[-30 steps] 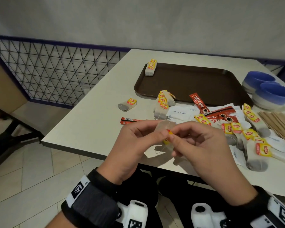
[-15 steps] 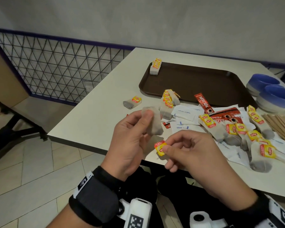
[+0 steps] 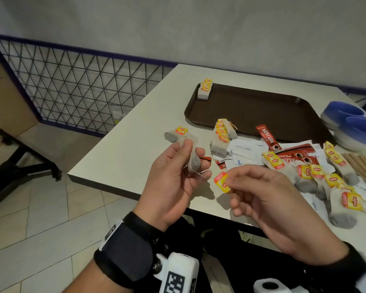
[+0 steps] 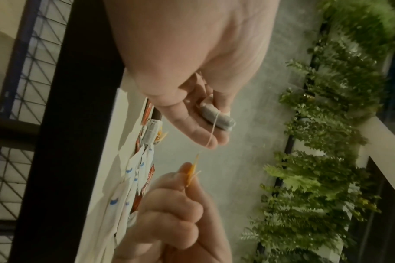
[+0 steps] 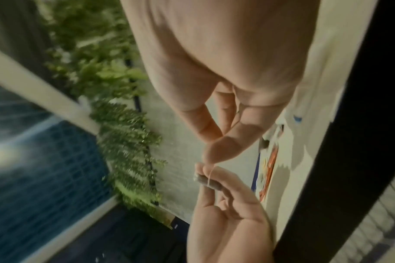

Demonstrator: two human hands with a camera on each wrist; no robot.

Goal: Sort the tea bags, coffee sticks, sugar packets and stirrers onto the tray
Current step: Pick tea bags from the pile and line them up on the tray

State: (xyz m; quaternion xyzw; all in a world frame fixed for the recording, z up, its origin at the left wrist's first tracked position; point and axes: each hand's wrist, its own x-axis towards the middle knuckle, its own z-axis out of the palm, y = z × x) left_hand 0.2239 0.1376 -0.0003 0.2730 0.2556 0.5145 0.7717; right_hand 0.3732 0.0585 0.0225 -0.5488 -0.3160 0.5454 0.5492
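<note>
I am drawing the hands apart at frame centre, left hand (image 3: 173, 178) gripping the tea bag (image 3: 193, 159), right hand (image 3: 262, 199) pinching its tag (image 3: 222, 182), string (image 4: 212, 131) now unwinding before traying.

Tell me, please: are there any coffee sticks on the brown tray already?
No, the tray holds only a small stack of tea bags at its far left corner.

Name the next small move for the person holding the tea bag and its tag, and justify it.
Probably wind the string round the tea bag. The left hand grips the bag, the right hand pinches its tag, and the string runs loose between them. The bags on the tray look neatly bundled.
</note>
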